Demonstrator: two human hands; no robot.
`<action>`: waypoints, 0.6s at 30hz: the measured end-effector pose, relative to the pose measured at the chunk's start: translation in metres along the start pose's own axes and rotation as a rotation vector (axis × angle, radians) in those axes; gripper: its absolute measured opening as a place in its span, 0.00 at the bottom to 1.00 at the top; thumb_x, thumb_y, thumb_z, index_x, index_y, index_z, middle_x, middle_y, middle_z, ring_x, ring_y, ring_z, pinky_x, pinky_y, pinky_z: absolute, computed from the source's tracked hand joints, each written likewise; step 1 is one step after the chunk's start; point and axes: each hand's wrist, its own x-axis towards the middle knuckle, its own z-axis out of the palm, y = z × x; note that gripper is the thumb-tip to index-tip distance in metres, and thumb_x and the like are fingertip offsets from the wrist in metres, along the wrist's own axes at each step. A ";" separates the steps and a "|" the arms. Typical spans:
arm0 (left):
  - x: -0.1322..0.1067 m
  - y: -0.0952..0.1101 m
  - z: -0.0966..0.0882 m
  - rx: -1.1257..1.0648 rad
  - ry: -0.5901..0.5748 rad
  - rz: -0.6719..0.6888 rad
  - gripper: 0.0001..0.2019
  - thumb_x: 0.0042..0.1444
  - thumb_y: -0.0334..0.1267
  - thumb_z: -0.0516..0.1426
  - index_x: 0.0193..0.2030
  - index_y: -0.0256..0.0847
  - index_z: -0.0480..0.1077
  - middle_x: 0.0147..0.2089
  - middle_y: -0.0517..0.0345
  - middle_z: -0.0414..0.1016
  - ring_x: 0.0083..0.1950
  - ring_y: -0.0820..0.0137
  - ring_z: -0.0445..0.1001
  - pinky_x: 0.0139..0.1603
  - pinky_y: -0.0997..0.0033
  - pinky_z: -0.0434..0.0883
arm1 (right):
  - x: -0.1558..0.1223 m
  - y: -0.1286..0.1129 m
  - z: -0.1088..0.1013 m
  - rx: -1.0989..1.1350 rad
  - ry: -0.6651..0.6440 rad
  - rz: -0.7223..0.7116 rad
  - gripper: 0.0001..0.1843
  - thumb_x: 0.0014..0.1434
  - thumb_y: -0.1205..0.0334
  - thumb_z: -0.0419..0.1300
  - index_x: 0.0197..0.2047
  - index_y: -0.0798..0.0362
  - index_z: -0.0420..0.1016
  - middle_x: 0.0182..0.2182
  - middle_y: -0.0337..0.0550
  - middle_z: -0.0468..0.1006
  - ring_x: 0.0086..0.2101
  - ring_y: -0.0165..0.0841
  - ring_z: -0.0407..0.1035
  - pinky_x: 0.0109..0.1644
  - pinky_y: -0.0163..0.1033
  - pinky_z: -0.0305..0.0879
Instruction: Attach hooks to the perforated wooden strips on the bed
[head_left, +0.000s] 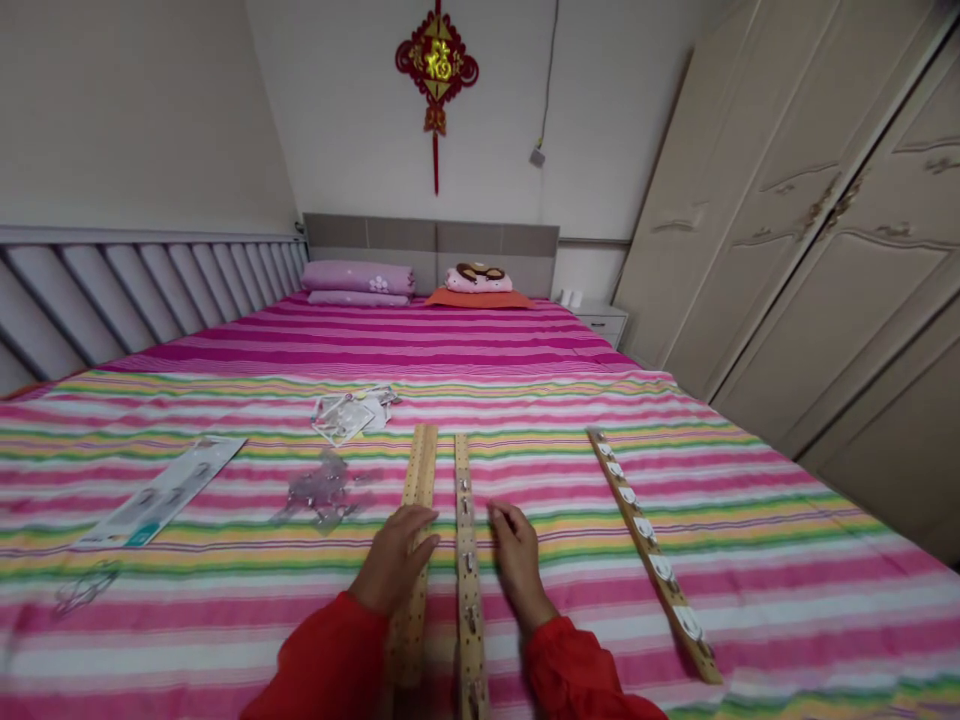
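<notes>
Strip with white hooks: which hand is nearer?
Right. The right hand lies between the middle strip and the strip with white hooks, touching neither clearly; the left hand rests on the far-left strip.

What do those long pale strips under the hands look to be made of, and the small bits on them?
The two pale perforated strips look like unfinished light wood: matt tan, rows of holes. The small hooks on the middle strip look like shiny metal, though too small to be sure.

Pale tan perforated wooden strips (467,560) lie on a bed (675,600) sheet striped pink, magenta, white, yellow and green, beside red sleeves (330,660) and lilac pillows (358,277).
</notes>
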 end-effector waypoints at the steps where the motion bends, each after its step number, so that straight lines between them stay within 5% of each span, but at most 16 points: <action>1: -0.006 -0.010 -0.011 -0.024 0.041 -0.037 0.16 0.51 0.45 0.55 0.43 0.42 0.75 0.46 0.50 0.77 0.50 0.62 0.73 0.54 0.60 0.68 | -0.001 0.002 -0.001 0.014 0.007 0.022 0.14 0.51 0.51 0.61 0.34 0.53 0.78 0.30 0.43 0.78 0.33 0.37 0.68 0.39 0.39 0.64; 8: -0.034 -0.086 -0.070 0.058 0.424 -0.400 0.26 0.41 0.54 0.57 0.42 0.38 0.73 0.40 0.48 0.75 0.41 0.58 0.74 0.45 0.57 0.72 | -0.004 -0.004 0.002 -0.012 0.003 0.019 0.15 0.50 0.50 0.60 0.28 0.54 0.76 0.23 0.38 0.72 0.27 0.33 0.63 0.33 0.37 0.60; 13: -0.030 -0.098 -0.067 0.355 0.530 -0.368 0.32 0.38 0.53 0.59 0.47 0.32 0.71 0.39 0.44 0.72 0.48 0.51 0.69 0.51 0.53 0.68 | -0.005 -0.006 0.001 -0.021 0.001 0.009 0.14 0.50 0.50 0.60 0.28 0.54 0.75 0.23 0.38 0.71 0.27 0.33 0.62 0.32 0.36 0.60; 18: -0.024 -0.106 -0.059 0.380 0.517 -0.418 0.34 0.37 0.53 0.62 0.51 0.37 0.67 0.37 0.49 0.71 0.45 0.53 0.70 0.46 0.53 0.70 | -0.004 -0.005 0.001 -0.042 -0.010 -0.006 0.15 0.50 0.50 0.60 0.28 0.54 0.75 0.22 0.37 0.70 0.26 0.33 0.61 0.31 0.36 0.59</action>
